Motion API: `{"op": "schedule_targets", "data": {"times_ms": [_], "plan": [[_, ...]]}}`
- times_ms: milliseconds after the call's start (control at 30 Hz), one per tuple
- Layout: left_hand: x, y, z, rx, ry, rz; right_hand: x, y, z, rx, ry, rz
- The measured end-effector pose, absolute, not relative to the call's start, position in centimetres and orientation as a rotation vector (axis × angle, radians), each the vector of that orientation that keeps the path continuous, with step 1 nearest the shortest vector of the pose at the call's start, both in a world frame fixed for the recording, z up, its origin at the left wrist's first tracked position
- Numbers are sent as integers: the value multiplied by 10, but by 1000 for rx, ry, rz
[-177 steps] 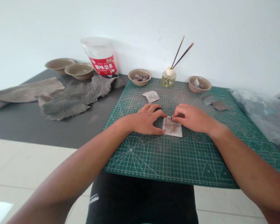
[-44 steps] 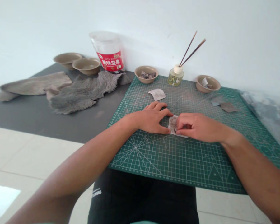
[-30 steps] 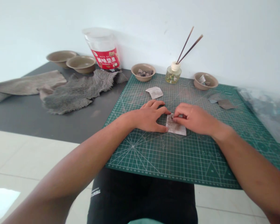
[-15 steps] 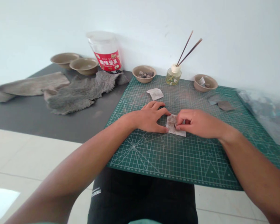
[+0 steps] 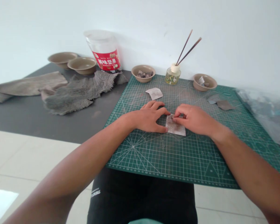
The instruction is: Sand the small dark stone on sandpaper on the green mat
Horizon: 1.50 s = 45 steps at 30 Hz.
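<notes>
A small pale square with brownish smudges lies flat on the green cutting mat. My left hand rests on the mat with fingers spread, its thumb and index fingertip touching the square's left edge. Over the square's upper part, my right hand pinches a tiny dark thing, too small to name, between thumb and fingers. Another pale piece lies on the mat beyond my left hand.
Behind stand a bowl of small dark pieces, a reed diffuser and another bowl. Grey scraps and a plastic bag lie right. Furry hide, two bowls and a tub are left.
My right hand has moved up and slightly left over the square, uncovering more of its smudged middle. My left hand stays in place, fingers still spread.
</notes>
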<state>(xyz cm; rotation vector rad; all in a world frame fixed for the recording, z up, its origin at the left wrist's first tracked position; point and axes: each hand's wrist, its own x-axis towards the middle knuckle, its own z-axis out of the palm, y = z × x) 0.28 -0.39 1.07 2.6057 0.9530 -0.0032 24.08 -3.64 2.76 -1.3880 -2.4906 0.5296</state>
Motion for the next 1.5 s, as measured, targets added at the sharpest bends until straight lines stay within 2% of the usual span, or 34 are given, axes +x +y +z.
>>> {"op": "schedule_targets", "data": {"times_ms": [67,200,367,567,733,900,1067,1233,1367,1500], "plan": [[3,-4,11,2608,951,2,242,-36,28,-1436,-2491,492],[3,-4,12,2605,946,-16,239,-41,31,-1231,-2638,761],[3,-4,12,2599,958,-13,240,-38,26,-1366,-2513,461],[4,-4,12,2593,952,-30,241,-37,25,-1232,-2605,596],[4,-4,12,2595,961,-31,245,-35,25,-1376,-2529,420],[4,-4,12,2602,958,-40,243,-38,27,-1164,-2644,626],[4,-4,12,2605,966,-29,245,-35,27,-1326,-2572,501],[4,-4,12,2594,951,-34,242,-37,29,-1164,-2654,658],[3,-4,11,2599,966,-21,245,-35,30,-1291,-2590,531],[4,-4,11,2607,948,-11,243,-38,31,-1161,-2699,699]]}}
